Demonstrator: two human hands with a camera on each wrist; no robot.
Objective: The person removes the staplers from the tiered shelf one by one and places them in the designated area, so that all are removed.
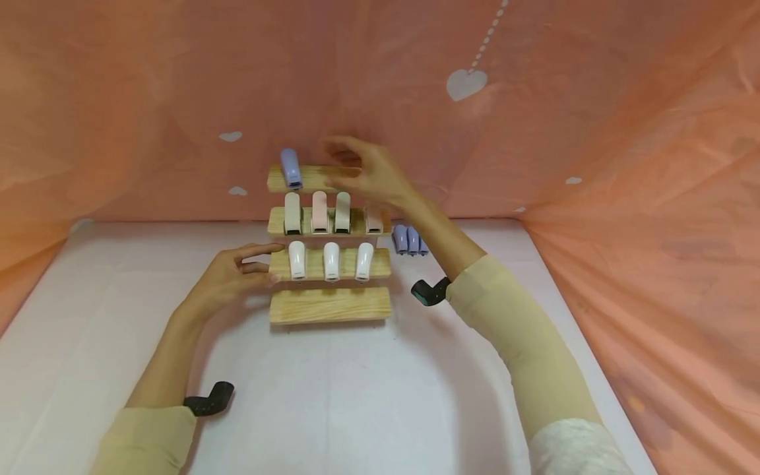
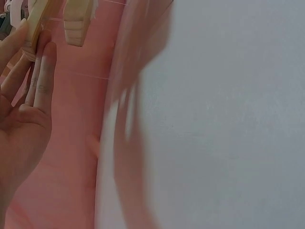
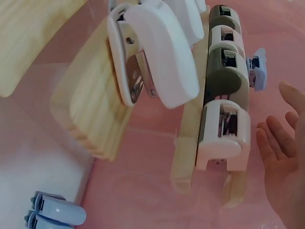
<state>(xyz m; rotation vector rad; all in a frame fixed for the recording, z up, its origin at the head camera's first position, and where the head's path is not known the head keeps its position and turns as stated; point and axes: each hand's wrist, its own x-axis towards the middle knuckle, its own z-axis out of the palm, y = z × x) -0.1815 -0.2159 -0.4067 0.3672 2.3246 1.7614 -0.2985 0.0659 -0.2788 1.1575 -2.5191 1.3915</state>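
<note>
Blue stapler: It sits on the left part of the top step, leaning a little. You can find this blue stapler (image 1: 291, 166) on the wooden rack (image 1: 330, 305).
How it may feel: Probably light, hard and smooth, so a bit slippery. It looks sturdy, but a drop could crack the plastic. A good hold is your thumb and a finger on its two sides, away from the mouth.
Wooden rack: Four steps high. The wood should be stiff and not too heavy. Hold it by a step's end, and gently, as a bump could make the staplers slide.
Your left hand: This hand (image 1: 228, 274) pinches the left end of the step with the white staplers.
Your right hand: This hand (image 1: 380, 175) is by the right side of the top step, fingers loose and apart, with nothing in it.
Second step: Two green staplers (image 1: 293, 210) and two pink staplers (image 1: 319, 210), turn by turn.
Third step: Three white staplers (image 1: 331, 259) in a row.
Right of the rack: Three more blue staplers (image 1: 412, 239) stand close together on the white table (image 1: 332, 396).
Writing: The white staplers have tiny grey marks, too small to read. You cannot make out any brand.
Back cloth: The pinkish-orange cloth (image 1: 386, 79) has white hearts (image 1: 466, 84) and a line of dots.
</note>
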